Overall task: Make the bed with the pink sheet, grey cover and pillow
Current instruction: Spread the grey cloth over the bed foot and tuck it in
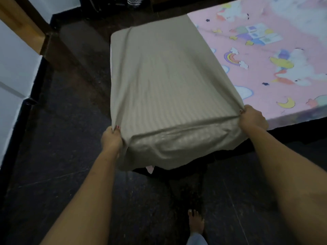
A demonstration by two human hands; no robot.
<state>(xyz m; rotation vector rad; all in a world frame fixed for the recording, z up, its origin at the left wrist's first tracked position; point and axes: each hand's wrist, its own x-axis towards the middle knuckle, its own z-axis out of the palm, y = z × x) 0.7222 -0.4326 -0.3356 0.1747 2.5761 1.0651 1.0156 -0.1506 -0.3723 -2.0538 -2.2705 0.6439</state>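
A grey striped cover (159, 82) is held out flat in front of me, over the floor and the left edge of the bed. My left hand (111, 138) grips its near left corner. My right hand (253, 117) grips its near right corner, above the bed's edge. The cover's near hem folds down between my hands. The pink sheet (265, 68), printed with unicorns, rainbows and moons, lies spread on the bed at the right. No pillow is in view.
Dark floor (62, 156) stretches left of and below the bed. A white wall with a dark skirting (16, 76) and a wooden door frame (23, 23) stand at the left. My bare foot (195, 221) is on the floor near the bottom.
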